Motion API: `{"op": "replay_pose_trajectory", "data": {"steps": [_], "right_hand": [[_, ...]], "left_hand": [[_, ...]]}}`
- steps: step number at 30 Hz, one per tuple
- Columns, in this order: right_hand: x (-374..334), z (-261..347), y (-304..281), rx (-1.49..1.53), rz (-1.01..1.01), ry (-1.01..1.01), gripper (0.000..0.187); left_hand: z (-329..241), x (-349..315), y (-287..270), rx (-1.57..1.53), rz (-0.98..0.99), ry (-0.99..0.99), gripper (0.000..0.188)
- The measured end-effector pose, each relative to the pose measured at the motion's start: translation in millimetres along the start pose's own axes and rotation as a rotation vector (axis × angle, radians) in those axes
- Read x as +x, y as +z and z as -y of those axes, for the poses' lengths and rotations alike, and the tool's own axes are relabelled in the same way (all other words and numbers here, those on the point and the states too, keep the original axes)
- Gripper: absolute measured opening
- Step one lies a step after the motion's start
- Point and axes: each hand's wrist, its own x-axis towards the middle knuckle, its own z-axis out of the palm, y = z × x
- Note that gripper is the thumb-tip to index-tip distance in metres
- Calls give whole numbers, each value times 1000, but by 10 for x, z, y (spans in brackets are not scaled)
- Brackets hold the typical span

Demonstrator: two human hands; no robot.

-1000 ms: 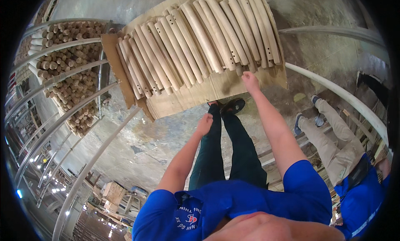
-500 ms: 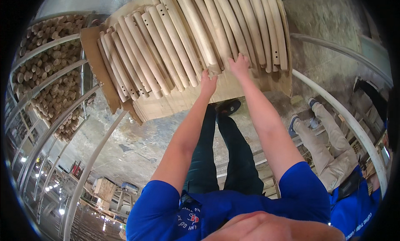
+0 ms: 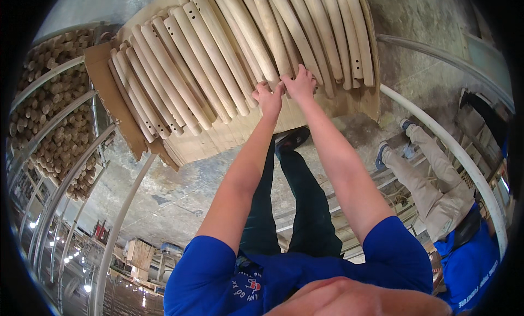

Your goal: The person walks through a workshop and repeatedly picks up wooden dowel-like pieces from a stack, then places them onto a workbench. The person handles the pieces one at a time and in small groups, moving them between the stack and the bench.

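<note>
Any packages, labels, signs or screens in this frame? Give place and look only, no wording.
Cardboard sheet: brown, flat, under the stacked wooden pieces, jutting out at their left edge.
Shirt print: small red and white patch on the person's blue shirt, bottom centre.
No screens or signs in view.

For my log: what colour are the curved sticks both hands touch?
Pale, unpainted wood sticks, seen in the head view.

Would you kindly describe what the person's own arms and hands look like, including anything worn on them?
Both arms are bare from the short sleeves down. The sleeves belong to a bright blue shirt with a small printed mark on the chest. The left hand and right hand are bare too: no gloves, and no watch, bracelet or ring that I can see.
</note>
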Motion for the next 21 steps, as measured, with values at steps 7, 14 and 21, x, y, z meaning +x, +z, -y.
{"op": "replay_pose_trajectory", "data": {"steps": [7, 14, 21], "right_hand": [[62, 98, 30, 290, 217, 174, 75], [-290, 25, -97, 946, 574, 98, 35], [-389, 47, -304, 914, 330, 311, 48]], "left_hand": [[-33, 85, -158, -613, 140, -146, 65], [115, -226, -973, -859, 270, -345, 54], [212, -950, -1494, -835, 561, -347, 58]]}}
